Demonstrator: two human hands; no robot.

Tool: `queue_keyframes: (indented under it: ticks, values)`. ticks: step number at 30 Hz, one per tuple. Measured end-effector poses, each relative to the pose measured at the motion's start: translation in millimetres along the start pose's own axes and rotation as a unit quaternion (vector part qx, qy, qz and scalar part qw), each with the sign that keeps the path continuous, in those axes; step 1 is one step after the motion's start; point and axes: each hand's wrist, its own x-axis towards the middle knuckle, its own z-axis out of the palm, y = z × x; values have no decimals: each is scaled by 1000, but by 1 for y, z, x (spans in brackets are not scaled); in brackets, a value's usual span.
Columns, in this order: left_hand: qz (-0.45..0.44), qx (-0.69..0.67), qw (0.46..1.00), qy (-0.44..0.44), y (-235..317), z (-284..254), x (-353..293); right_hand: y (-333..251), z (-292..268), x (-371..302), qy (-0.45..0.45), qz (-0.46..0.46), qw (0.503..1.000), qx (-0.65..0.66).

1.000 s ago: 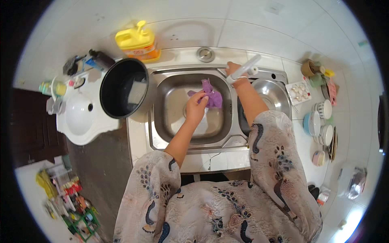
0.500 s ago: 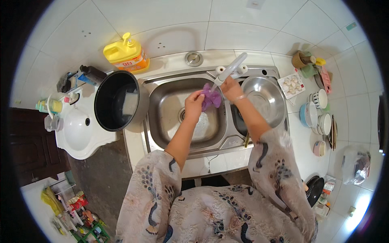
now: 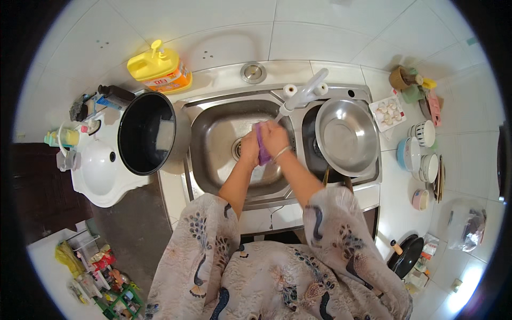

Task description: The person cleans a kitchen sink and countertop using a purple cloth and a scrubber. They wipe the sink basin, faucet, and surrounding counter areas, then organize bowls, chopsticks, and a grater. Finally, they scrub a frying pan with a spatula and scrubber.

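Observation:
Both hands are together over the large left basin of the steel sink [image 3: 205, 178], closed around a bunched purple cloth [image 3: 263, 153]. My left hand [image 3: 249, 148] grips it from the left. Against its right side presses my right hand [image 3: 275, 140], whose fingers wrap over the upper part. Much of the cloth is hidden between the palms. Just beyond the right hand is the tip of the white faucet [image 3: 303, 97]; whether water runs from it I cannot tell. In the smaller right basin sits a wide steel bowl [image 3: 346, 137], apart from my hands.
A large black pot [image 3: 140, 133] stands left of the sink, beside a white washbasin [image 3: 100, 170]. Behind are a yellow pump jug [image 3: 160, 69] and a round metal lid [image 3: 253, 72]. On the right counter are a white tray [image 3: 388, 113], stacked bowls [image 3: 425, 165] and a black pan [image 3: 408, 256].
My right hand has come away from beside the faucet and closed on the purple cloth with my left. The cloth has moved nearer and left, and is now squeezed between both hands.

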Motion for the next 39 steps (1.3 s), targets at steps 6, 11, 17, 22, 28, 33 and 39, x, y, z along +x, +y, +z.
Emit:
queue_keyframes:
  ticks: [6,11,17,22,28,33,39]
  values:
    - [65,91,992,-52,-9,-27,32,-10,3,-12,-29,-117,993,2]
    - [25,106,992,-65,6,-26,13,41,-1,15,4,17,999,49]
    - [-12,110,993,45,-13,-61,29,26,-10,13,-70,15,984,165]
    - [-180,-52,977,104,-21,-41,46,29,-13,5,-83,-44,936,340]
    - [-74,-157,983,-66,-30,-18,47,5,-20,-22,-26,64,960,273]
    - [92,3,995,-37,-67,-53,66,-15,14,-34,91,-117,985,86]
    - [66,21,998,2,-14,-2,29,-5,7,-2,111,2,990,91]
